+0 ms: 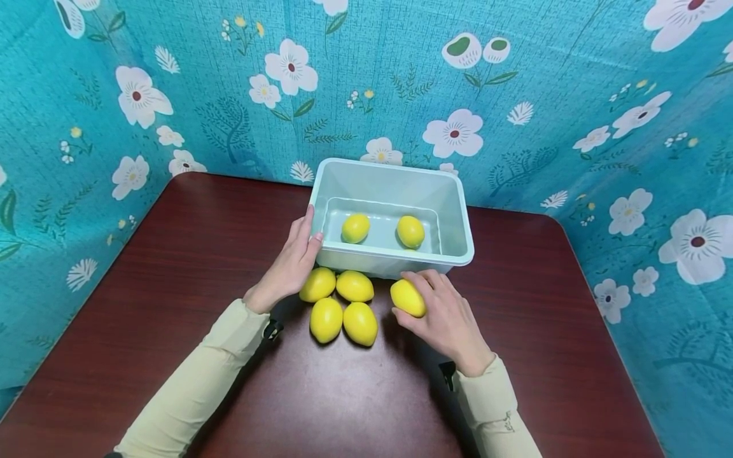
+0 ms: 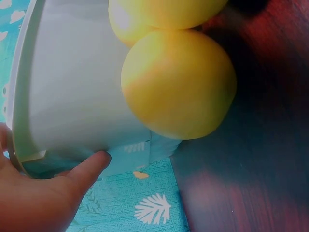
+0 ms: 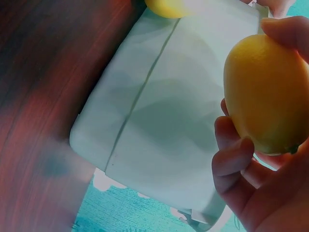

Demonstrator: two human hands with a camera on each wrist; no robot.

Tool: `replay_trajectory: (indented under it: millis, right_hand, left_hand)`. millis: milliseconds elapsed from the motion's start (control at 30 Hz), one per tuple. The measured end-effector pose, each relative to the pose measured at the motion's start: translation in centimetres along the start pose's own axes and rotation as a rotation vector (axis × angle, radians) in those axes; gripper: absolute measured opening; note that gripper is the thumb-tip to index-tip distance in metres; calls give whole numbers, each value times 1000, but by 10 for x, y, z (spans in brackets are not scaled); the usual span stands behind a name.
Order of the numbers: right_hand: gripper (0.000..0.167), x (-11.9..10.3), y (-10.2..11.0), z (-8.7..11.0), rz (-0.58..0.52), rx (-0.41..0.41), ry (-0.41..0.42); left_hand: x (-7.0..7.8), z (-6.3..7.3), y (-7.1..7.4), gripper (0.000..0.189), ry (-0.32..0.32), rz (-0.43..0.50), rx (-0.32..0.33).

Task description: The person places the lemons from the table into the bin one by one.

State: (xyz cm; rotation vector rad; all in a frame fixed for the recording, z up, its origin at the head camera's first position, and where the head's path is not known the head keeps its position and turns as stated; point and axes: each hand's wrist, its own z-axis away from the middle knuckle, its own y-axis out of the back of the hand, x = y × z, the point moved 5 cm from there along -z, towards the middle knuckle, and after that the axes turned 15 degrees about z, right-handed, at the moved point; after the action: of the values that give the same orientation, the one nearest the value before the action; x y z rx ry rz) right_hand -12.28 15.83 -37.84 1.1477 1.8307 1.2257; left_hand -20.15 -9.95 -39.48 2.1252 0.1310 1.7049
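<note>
My right hand (image 1: 443, 312) grips a lemon (image 1: 408, 299) between thumb and fingers, just in front of the pale blue bin (image 1: 395, 257). In the right wrist view that lemon (image 3: 268, 94) shows upright beside the bin's wall. With fairly straight fingers, my left hand (image 1: 289, 264) rests against the bin's left side, the thumb at the front corner of the rim. One finger lies along the outer wall in the left wrist view. Inside the bin sit a lemon on the left (image 1: 356, 228) and another on the right (image 1: 410, 231); a yellow sliver shows behind the front rim.
Several lemons lie grouped on the dark red table (image 1: 366, 407) before the bin: one back left (image 1: 318, 284), one beside it (image 1: 355, 286), others nearer (image 1: 326, 320). A teal flowered cloth (image 1: 355, 83) hangs close behind the bin and along both sides.
</note>
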Motion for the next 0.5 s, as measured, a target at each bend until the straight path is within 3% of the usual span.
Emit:
replay_trajectory:
  millis: [500]
  right_hand:
    - [57,0,9,-5,16,18,5]
  left_hand:
    - [0,0,1,62,-7,-2,4]
